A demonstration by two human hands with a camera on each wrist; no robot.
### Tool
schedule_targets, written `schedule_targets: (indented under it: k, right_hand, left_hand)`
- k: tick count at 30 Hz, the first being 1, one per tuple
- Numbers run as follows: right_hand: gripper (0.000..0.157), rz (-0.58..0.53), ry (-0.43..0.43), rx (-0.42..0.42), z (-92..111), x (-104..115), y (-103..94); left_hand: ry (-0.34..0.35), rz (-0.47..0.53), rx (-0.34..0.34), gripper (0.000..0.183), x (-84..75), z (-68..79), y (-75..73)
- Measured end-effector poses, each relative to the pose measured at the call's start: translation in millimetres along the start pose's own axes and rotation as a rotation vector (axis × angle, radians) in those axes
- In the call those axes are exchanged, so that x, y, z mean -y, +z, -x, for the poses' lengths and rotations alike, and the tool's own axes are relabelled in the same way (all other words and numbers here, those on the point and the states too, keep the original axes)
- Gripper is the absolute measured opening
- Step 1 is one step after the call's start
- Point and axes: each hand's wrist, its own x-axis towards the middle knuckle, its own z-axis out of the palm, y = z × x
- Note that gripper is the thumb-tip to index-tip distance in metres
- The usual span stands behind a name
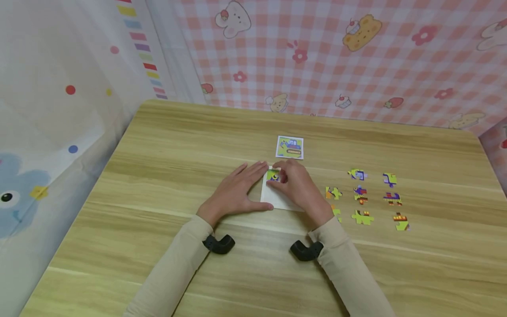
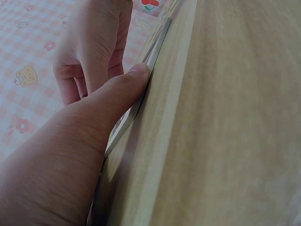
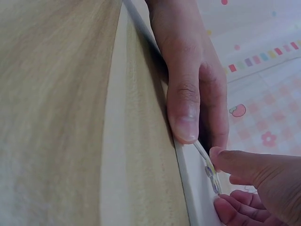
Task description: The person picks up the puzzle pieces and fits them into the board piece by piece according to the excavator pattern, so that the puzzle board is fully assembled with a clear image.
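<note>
A white puzzle tray lies flat on the wooden table. My left hand steadies its left side with straight fingers, the thumb touching the near edge. At the tray's upper left corner my right hand pinches a green puzzle piece with a yellow and purple print. Seen from the right wrist, the piece lies between thumb and fingertips, low against the tray. The right hand hides part of the piece and the tray's right side.
Several loose puzzle pieces are spread on the table to the right, one partly behind the right wrist. A square picture card with a printed vehicle lies just beyond the tray. Behind the table hangs a pink checked cloth.
</note>
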Motion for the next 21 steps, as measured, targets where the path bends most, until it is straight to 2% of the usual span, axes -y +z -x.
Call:
schedule_targets:
  k: [5, 9, 14, 18, 21]
  right_hand:
    - [0.045, 0.009, -0.012, -0.015, 2, 0, -5.3]
    - [0.046, -0.008, -0.001, -0.008, 4, -1, -19.8]
    - [0.042, -0.006, 0.067, -0.022, 15, -9, -51.7]
    - [0.037, 0.014, 0.123, -0.053, 32, -23, -80.7]
    - [0.034, 0.032, 0.130, -0.081, 46, -35, -99.0]
  left_hand:
    - [0.001, 0.004, 0.004, 0.109, -2.2, -0.8, -1.3]
    - [-0.008, 0.010, 0.007, 0.109, -2.6, -0.6, -2.0]
    - [-0.010, 0.018, 0.008, 0.111, -2.7, -1.2, -1.2]
    - [-0.001, 0.024, 0.008, 0.112, -2.4, -1.1, 0.0]
    - [-0.006, 0.019, 0.001, 0.112, -1.4, -0.4, 0.2]
